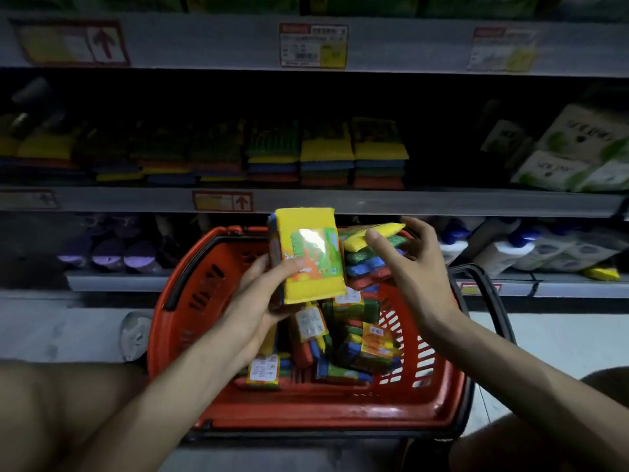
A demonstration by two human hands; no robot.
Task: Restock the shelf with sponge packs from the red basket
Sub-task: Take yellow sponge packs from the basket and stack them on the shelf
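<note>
Yellow-faced and upright, a sponge pack (308,255) sat clasped in the left hand (269,291), thumb pressed across its printed label and fingers wrapped behind, the forearm reaching up from the lower left over the red basket (190,301). The right hand (412,267) was raised just beside it, thumb on the near edge of a second sponge pack (367,257) and curled fingers round its far end, gripping it above the basket's far rim. Loose packs (357,352) lay piled in the basket, below the shelf (340,201) of stacked sponges.

Up arrow on lower tag (241,201), another on upper tag (105,42), text unreadable
</note>
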